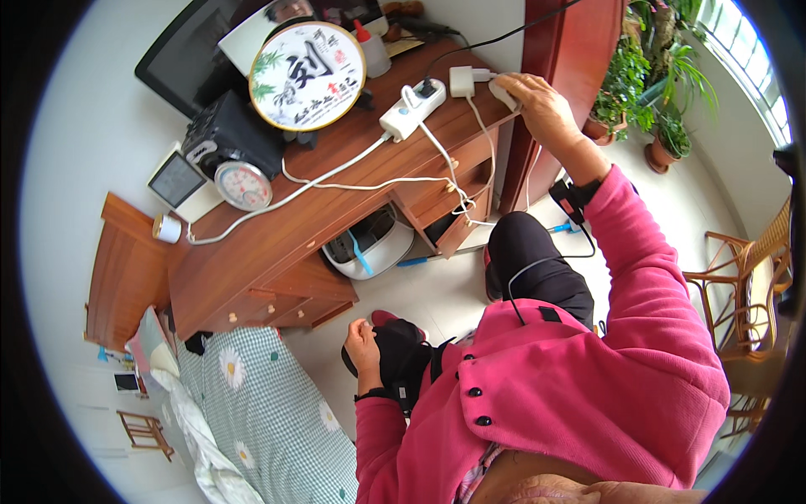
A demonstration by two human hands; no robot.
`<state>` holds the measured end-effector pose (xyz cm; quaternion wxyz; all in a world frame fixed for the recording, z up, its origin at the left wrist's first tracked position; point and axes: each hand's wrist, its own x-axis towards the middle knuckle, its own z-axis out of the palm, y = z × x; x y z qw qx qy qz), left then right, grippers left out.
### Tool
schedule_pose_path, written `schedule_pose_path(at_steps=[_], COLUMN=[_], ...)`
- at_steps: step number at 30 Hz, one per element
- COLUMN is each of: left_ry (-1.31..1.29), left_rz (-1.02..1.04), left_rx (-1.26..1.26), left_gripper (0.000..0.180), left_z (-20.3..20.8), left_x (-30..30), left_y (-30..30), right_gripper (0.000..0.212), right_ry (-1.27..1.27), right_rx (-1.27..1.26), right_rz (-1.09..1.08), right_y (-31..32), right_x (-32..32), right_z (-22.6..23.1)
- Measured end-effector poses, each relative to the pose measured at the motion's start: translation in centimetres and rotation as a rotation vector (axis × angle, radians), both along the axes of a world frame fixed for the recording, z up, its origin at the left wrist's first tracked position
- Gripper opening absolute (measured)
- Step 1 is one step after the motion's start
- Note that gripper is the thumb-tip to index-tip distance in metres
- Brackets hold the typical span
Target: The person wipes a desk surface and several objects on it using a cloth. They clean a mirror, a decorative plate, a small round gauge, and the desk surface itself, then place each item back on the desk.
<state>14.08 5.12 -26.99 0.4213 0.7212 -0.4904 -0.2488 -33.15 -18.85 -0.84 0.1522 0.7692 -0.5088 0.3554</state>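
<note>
Occupying the upper centre of the frame was a wooden surface (pixel 277 231) with drawers, cluttered along its length.

Items on the surface:
- White power strip (pixel 412 109), upper centre, with a black plug seated in it and white cables trailing down over the drawer fronts.
- White adapter (pixel 462 81), just right of the power strip.
- Round decorative plaque (pixel 307 76) with brush lettering and bamboo, standing upright at upper left of centre.
- Black box (pixel 231 134) below the plaque, with a round dial gauge (pixel 243 185) leaning against it.
- Small grey screen device (pixel 177 179) at far left, and a white cylinder (pixel 167 228) at the cable's end.
- Dark monitor (pixel 180 63) behind, at the upper left.

Below the surface: a white floor appliance (pixel 369 246) tucked into the knee space. Lower left: a bed with a green checked cover (pixel 269 412) with daisies. Upper right: potted plants (pixel 651 101). Right edge: a rattan chair (pixel 743 286).

Hands:
- Right hand (pixel 541 105), upper right of centre, arm in a pink sleeve, reached to the surface's far corner beside the red post; its grip was closed narrowly over a small white object (pixel 504 92), fingers curled on top, just right of the adapter.
- Left hand (pixel 363 344), lower centre, rested against a dark shoe (pixel 399 349); whether its grip closed on the shoe could not be told.
</note>
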Motion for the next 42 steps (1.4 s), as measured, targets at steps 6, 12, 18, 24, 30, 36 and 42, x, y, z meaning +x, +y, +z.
schedule_pose_path(at_steps=[6, 12, 18, 24, 30, 36, 42], left_ry=[0.035, 0.082, 0.147, 0.182, 0.151, 0.163, 0.163], left_rz=[0.068, 0.054, 0.055, 0.06, 0.076, 0.069, 0.078], left_rx=[0.0, -0.01, -0.069, -0.1, -0.104, -0.107, -0.099], left_gripper=[0.016, 0.015, 0.016, 0.015, 0.016, 0.015, 0.016], left_z=[0.4, 0.1, 0.3, 0.1, 0.0, -0.2, -0.5], left_x=[0.7, 0.7, 1.0, 1.4, 1.3, 1.3, 1.4], left_y=[1.2, 0.7, 1.6, 1.6, 1.6, 1.4, 1.5], right_gripper=[0.036, 0.053, 0.044, 0.025, 0.02, 0.026, 0.035], right_ry=[-0.091, -0.193, 0.366, 0.369, 0.237, 0.081, 0.125], right_rx=[0.363, 0.112, 0.309, 0.332, 0.201, 0.266, 0.588], right_rz=[-0.013, 0.394, 0.203, 0.032, 0.091, 0.364, 0.341], right_y=[3.3, 6.1, 2.2, 1.0, 0.0, -0.7, 2.5], right_x=[1.4, 9.3, 15.1, 16.5, 18.7, 19.3, 13.9], right_z=[-0.5, 1.4, 1.6, 0.5, -1.1, -0.9, 2.5])
